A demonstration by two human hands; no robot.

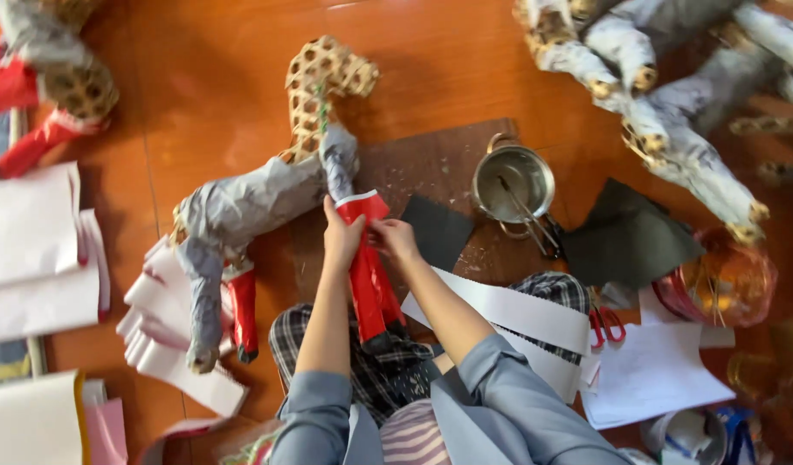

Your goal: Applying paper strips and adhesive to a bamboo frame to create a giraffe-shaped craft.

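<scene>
A woven-frame animal figure (241, 202), partly covered in grey paper, lies on the wooden floor in front of me. One of its legs (371, 275) is wrapped in shiny red paper and rests over my lap. My left hand (340, 234) grips the top of that red leg from the left. My right hand (392, 239) pinches the red paper's upper edge from the right. Another leg (241, 310) of the figure also carries a red wrap, lower left.
A metal pot (513, 182) with a brush stands on a dark board. Black paper sheets (629, 237), red-handled scissors (605, 323) and white paper strips (526, 314) lie right. More paper-covered figures (672, 103) lie top right and top left (48, 77). White sheets (30, 250) are stacked left.
</scene>
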